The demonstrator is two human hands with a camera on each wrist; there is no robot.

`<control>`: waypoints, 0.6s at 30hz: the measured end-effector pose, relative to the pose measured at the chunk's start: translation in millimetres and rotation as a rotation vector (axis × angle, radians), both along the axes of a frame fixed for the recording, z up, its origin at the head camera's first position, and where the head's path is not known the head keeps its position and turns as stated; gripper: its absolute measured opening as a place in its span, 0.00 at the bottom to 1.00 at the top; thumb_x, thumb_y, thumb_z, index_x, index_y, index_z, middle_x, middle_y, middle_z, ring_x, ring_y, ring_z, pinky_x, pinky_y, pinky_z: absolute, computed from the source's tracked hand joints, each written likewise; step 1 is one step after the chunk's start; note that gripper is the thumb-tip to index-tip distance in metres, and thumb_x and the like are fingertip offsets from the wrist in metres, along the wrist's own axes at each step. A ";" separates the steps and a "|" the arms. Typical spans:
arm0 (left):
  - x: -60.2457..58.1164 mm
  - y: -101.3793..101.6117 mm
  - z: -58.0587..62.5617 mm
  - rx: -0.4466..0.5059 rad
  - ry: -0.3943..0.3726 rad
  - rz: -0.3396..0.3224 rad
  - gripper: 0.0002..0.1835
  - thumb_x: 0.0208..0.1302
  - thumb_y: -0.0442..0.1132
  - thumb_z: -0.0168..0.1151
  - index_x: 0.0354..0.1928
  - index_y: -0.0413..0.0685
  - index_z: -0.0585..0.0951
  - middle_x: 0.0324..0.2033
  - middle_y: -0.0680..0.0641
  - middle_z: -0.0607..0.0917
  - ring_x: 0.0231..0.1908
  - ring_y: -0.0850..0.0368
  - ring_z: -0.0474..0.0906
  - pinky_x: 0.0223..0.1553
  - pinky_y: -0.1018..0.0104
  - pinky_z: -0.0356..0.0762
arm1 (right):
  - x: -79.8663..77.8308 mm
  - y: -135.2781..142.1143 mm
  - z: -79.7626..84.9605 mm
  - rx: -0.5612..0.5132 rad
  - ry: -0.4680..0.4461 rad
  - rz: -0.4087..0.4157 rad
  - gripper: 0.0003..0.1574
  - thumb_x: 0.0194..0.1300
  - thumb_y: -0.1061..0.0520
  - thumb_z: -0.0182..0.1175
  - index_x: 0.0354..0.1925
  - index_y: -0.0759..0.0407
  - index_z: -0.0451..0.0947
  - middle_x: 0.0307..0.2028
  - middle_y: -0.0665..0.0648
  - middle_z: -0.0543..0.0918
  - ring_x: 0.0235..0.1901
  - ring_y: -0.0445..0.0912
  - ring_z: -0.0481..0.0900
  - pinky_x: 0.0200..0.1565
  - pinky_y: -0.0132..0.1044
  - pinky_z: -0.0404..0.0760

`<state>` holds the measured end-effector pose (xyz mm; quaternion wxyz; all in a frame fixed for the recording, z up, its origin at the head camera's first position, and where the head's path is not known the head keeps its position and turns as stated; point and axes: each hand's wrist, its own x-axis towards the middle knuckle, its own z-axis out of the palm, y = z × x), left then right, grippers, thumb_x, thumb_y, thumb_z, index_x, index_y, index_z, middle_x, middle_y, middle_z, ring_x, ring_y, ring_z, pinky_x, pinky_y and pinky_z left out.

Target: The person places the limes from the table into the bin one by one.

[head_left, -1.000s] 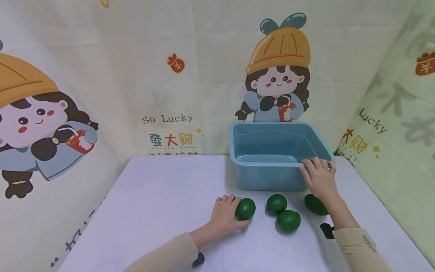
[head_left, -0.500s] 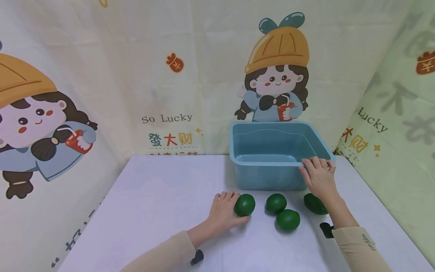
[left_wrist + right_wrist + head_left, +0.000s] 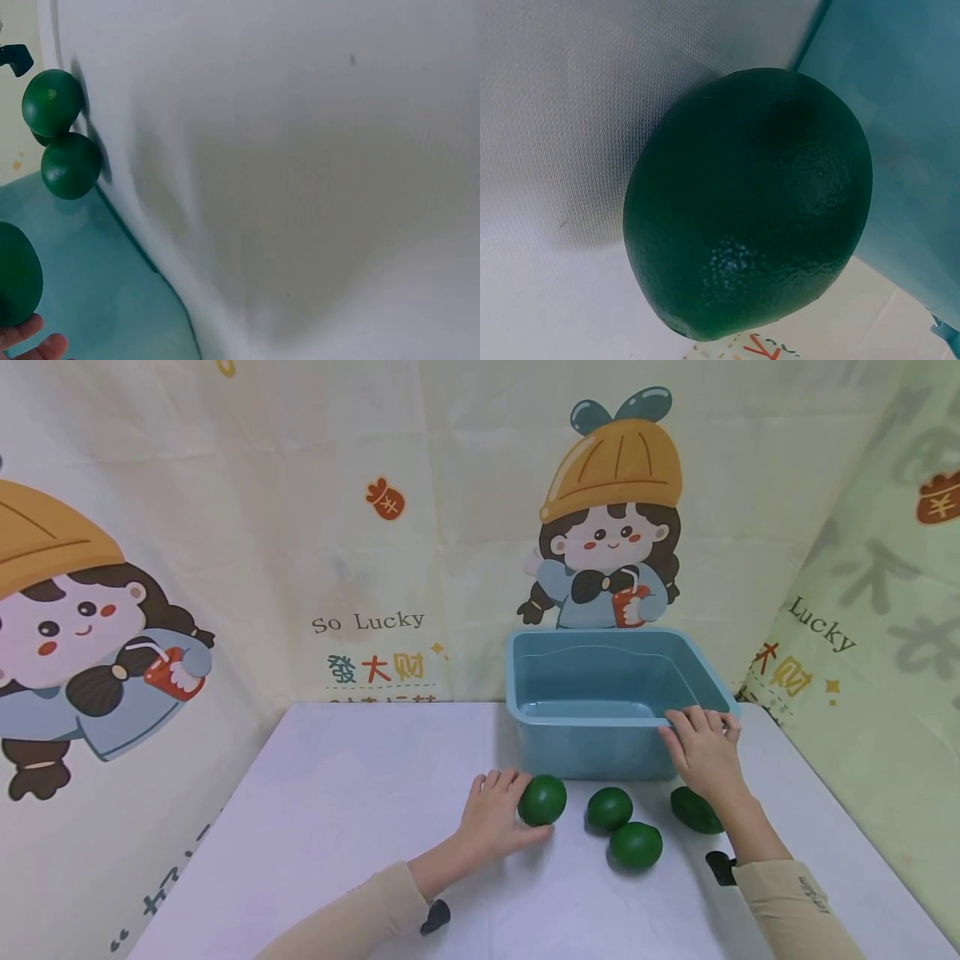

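Observation:
My left hand (image 3: 491, 817) holds a dark green lime (image 3: 542, 800) between thumb and fingers, slightly above the table in front of the bin. In the left wrist view the held lime (image 3: 16, 277) is cut off by the frame edge, with fingertips below it. My right hand (image 3: 705, 756) grips the front rim of a blue plastic bin (image 3: 596, 752) near its right corner. Two limes (image 3: 635, 846) lie close together before the bin. Another lime (image 3: 693, 810), partly hidden by my right forearm, fills much of the right wrist view.
A white cloth covers the table (image 3: 360, 777). The bin stands at the back right, against a printed cloth backdrop (image 3: 450, 543). Inside it I see only the bare floor and walls. Small black objects (image 3: 435, 917) show by both sleeves.
My left hand has moved a little away from me and up, carrying its lime off the table. The right hand, the bin and the other limes keep their places.

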<state>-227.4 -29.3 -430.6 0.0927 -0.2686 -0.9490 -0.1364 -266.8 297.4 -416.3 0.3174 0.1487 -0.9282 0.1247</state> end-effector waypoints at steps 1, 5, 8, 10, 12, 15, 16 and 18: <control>-0.3 -0.1 1.4 0.002 -0.001 0.000 0.35 0.47 0.69 0.55 0.53 0.55 0.72 0.44 0.53 0.72 0.43 0.57 0.64 0.46 0.57 0.63 | -0.1 -0.2 0.3 0.000 0.000 0.001 0.25 0.71 0.44 0.38 0.47 0.62 0.68 0.40 0.63 0.68 0.43 0.60 0.60 0.47 0.59 0.45; -1.4 0.1 7.1 0.015 -0.002 -0.007 0.35 0.47 0.68 0.56 0.53 0.54 0.72 0.44 0.53 0.72 0.44 0.57 0.64 0.46 0.56 0.63 | -0.3 -0.2 1.1 0.001 -0.001 -0.002 0.26 0.71 0.43 0.37 0.46 0.62 0.68 0.40 0.63 0.68 0.43 0.60 0.61 0.47 0.59 0.45; -2.1 0.3 11.1 0.025 0.000 -0.016 0.35 0.47 0.68 0.57 0.53 0.55 0.72 0.44 0.54 0.72 0.43 0.58 0.64 0.46 0.56 0.63 | -0.3 -0.5 1.8 -0.002 0.000 -0.006 0.27 0.71 0.42 0.36 0.46 0.62 0.69 0.40 0.63 0.68 0.43 0.60 0.61 0.48 0.59 0.45; -2.4 0.2 13.9 0.031 0.008 -0.023 0.35 0.47 0.69 0.56 0.52 0.55 0.72 0.43 0.54 0.72 0.43 0.58 0.64 0.46 0.57 0.63 | -0.3 -0.7 2.1 -0.004 0.006 -0.006 0.28 0.71 0.42 0.35 0.46 0.62 0.69 0.40 0.63 0.68 0.42 0.60 0.61 0.48 0.59 0.45; -2.9 0.1 17.1 0.037 0.016 -0.028 0.34 0.46 0.69 0.56 0.51 0.55 0.72 0.42 0.54 0.72 0.42 0.59 0.64 0.46 0.58 0.63 | -0.3 -1.1 2.6 -0.007 0.013 -0.004 0.28 0.71 0.42 0.35 0.46 0.63 0.69 0.40 0.63 0.68 0.42 0.59 0.61 0.48 0.59 0.45; -3.9 -0.3 23.1 0.046 0.029 -0.031 0.34 0.46 0.68 0.56 0.51 0.55 0.72 0.41 0.55 0.72 0.41 0.59 0.64 0.45 0.58 0.63 | -0.4 -1.5 3.1 -0.009 0.016 -0.003 0.28 0.71 0.42 0.35 0.46 0.63 0.69 0.40 0.63 0.68 0.42 0.59 0.61 0.48 0.59 0.45; -4.3 -0.5 25.2 0.048 0.030 -0.031 0.34 0.46 0.68 0.56 0.51 0.55 0.72 0.41 0.55 0.72 0.41 0.59 0.64 0.45 0.57 0.63 | -0.5 -1.7 3.5 -0.010 0.015 -0.003 0.27 0.71 0.42 0.35 0.46 0.63 0.69 0.40 0.63 0.68 0.42 0.59 0.61 0.48 0.59 0.46; -5.2 -1.0 29.1 0.048 0.026 -0.027 0.34 0.47 0.68 0.57 0.51 0.55 0.72 0.41 0.54 0.72 0.41 0.58 0.64 0.45 0.57 0.63 | -0.6 -1.8 3.9 -0.011 0.014 -0.004 0.28 0.71 0.42 0.36 0.46 0.63 0.69 0.40 0.63 0.68 0.42 0.59 0.61 0.48 0.59 0.46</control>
